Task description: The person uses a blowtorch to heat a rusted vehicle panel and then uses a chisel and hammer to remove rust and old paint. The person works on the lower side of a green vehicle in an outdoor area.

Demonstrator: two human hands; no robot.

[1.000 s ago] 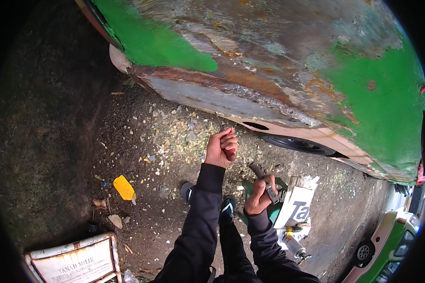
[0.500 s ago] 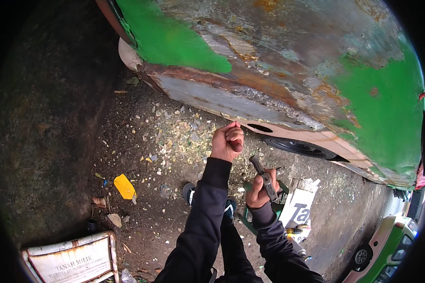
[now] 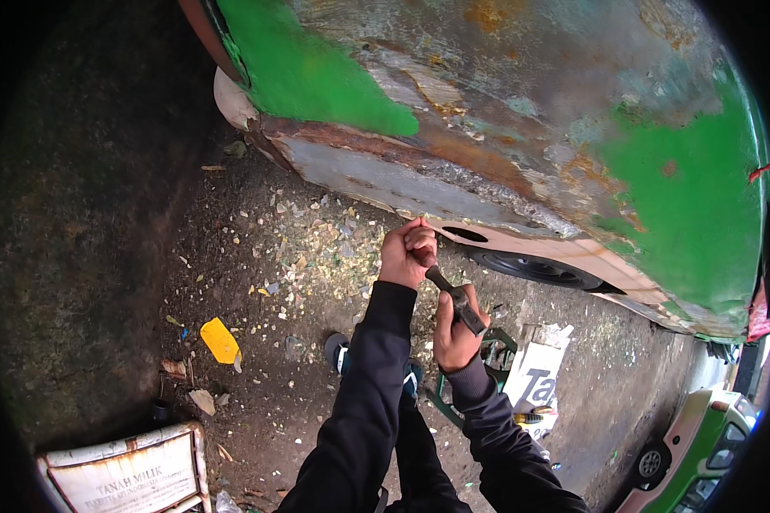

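Left hand (image 3: 402, 256): clenched round a red-handled tool (image 3: 423, 257), held just beside the lower edge of the vehicle (image 3: 522, 94); tip hidden by the fingers. Right hand (image 3: 455, 344): wrapped round a hammer (image 3: 467, 315), held to the near right of the tool, head slanted toward the handle's butt; whether contact is made cannot be told.
Cup-like vessel (image 3: 160, 411), dark: stood on the ground at near left, behind the white sign (image 3: 128, 473); contents cannot be made out.
Clear plastic (image 3: 227, 503): laid right of the sign, partly cut off.
Yellow piece (image 3: 220, 340): laid at left.
Pale flakes (image 3: 316, 248): scattered left of the left hand.
Green stool (image 3: 507, 342): placed beside the right hand, overlapped by a white sheet (image 3: 532, 376).
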